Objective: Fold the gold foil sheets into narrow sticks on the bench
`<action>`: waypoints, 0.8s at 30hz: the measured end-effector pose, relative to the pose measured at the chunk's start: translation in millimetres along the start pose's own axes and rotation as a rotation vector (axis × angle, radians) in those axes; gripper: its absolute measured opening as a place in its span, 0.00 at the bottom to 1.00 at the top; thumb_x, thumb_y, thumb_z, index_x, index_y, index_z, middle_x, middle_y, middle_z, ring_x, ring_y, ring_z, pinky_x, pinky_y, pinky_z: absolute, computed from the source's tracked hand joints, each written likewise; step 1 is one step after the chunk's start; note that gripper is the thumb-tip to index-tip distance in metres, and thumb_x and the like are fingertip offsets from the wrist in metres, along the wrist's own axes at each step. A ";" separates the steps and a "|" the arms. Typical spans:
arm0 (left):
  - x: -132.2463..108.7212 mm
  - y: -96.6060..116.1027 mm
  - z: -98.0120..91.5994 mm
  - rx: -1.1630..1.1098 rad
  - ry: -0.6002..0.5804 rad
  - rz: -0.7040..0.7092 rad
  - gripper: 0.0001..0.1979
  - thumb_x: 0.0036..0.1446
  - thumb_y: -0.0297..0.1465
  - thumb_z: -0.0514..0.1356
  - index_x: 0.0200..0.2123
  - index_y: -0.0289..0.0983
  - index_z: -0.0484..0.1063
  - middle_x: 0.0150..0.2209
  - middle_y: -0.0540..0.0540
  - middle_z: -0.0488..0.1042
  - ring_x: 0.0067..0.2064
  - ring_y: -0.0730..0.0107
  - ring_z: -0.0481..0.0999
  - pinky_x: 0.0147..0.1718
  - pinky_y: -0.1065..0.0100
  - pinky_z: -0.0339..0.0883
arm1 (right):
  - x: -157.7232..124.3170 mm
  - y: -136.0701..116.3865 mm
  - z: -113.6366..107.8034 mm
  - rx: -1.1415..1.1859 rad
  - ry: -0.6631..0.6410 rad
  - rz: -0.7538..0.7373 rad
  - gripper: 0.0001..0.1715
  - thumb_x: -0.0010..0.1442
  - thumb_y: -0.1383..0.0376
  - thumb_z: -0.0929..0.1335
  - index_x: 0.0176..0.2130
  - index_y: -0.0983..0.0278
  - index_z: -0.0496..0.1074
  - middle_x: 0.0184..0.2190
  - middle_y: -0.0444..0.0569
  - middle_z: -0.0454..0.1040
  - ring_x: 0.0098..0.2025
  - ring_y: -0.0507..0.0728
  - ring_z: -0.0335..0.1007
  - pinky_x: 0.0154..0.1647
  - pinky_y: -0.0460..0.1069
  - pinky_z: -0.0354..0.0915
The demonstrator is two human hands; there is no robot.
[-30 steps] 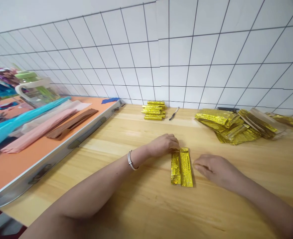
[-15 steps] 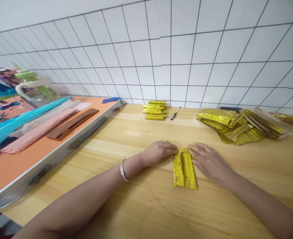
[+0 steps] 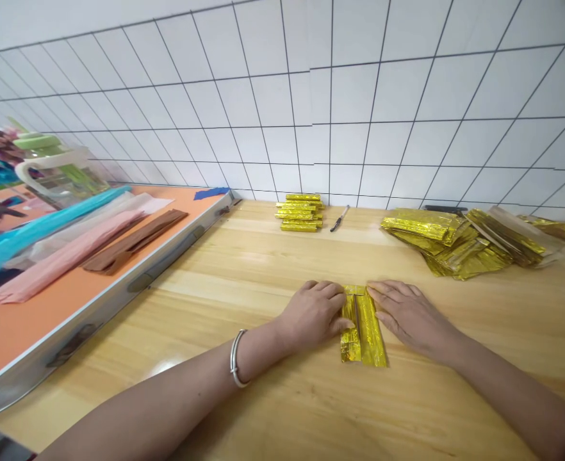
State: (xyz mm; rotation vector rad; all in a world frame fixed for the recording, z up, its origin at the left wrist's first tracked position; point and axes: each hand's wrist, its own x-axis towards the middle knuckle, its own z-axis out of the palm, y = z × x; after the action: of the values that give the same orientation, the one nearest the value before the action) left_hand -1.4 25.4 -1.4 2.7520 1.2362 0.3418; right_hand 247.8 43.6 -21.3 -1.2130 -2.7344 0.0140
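Note:
A flat piece of shiny gold foil strips (image 3: 370,326) lies on the wooden table with a dark lengthwise gap down its middle and a cross band at its far end. My left hand (image 3: 315,314), with a silver bangle at the wrist, is curled at its left edge. The left thumb lies over the left half and the fingers touch the far left corner. My right hand (image 3: 407,315) rests along the right edge, fingers stretched out, their tips at the far right corner. The undersides of both hands are hidden.
Narrow gold bundles (image 3: 299,214) are stacked near the tiled wall (image 3: 354,96), beside a pen (image 3: 340,218). A loose heap of gold foil packs (image 3: 460,246) lies at the right. Left, an orange-topped surface (image 3: 119,291) bears folded coloured crepe-like material (image 3: 71,256) and a green-lidded jug (image 3: 59,166).
My left thumb has come over the left half of the gold foil strips, and the left hand sits slightly nearer me. The strips appear slightly further right, while my right hand stays along their edge.

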 end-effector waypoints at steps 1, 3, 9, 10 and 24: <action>0.5 4.1 0.1 0.008 0.002 -0.023 0.24 0.56 0.48 0.51 0.48 0.37 0.66 0.46 0.42 0.69 0.48 0.59 0.67 0.48 0.58 0.58 | -0.2 -0.6 -0.7 0.010 0.001 0.007 0.27 0.62 0.58 0.58 0.59 0.60 0.58 0.60 0.49 0.59 0.59 0.62 0.53 0.56 0.60 0.53; 0.4 10.5 -0.1 0.019 0.005 -0.047 0.28 0.51 0.51 0.56 0.48 0.37 0.65 0.45 0.42 0.69 0.47 0.57 0.67 0.48 0.57 0.58 | -1.1 -1.8 -2.5 0.036 -0.008 0.012 0.31 0.60 0.55 0.59 0.60 0.61 0.56 0.60 0.51 0.58 0.59 0.63 0.51 0.56 0.60 0.52; -4.6 15.0 -0.6 0.015 0.026 -0.059 0.37 0.43 0.55 0.59 0.50 0.36 0.62 0.48 0.40 0.65 0.50 0.55 0.64 0.50 0.56 0.56 | -5.9 -2.8 -7.1 0.093 -0.076 -0.003 0.45 0.54 0.45 0.63 0.62 0.63 0.51 0.63 0.54 0.51 0.62 0.66 0.46 0.57 0.62 0.50; -3.9 13.9 -1.1 0.015 0.024 -0.053 0.37 0.42 0.56 0.58 0.50 0.36 0.62 0.49 0.40 0.65 0.50 0.56 0.64 0.51 0.56 0.56 | -5.5 -1.6 -7.7 0.098 -0.085 -0.005 0.45 0.53 0.44 0.62 0.62 0.63 0.51 0.63 0.54 0.51 0.62 0.66 0.46 0.57 0.62 0.50; 25.5 -18.7 4.3 0.089 0.038 0.061 0.33 0.53 0.54 0.50 0.52 0.35 0.62 0.52 0.39 0.64 0.53 0.56 0.64 0.52 0.58 0.55 | 20.8 24.2 -9.8 0.029 -0.062 -0.066 0.43 0.58 0.45 0.58 0.64 0.64 0.46 0.64 0.57 0.48 0.63 0.66 0.43 0.58 0.62 0.48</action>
State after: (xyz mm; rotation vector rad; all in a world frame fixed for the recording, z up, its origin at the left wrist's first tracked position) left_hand 2.5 56.8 -5.0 2.8767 1.2064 0.3546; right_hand 253.2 74.7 -10.5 -1.1324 -2.8158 0.0852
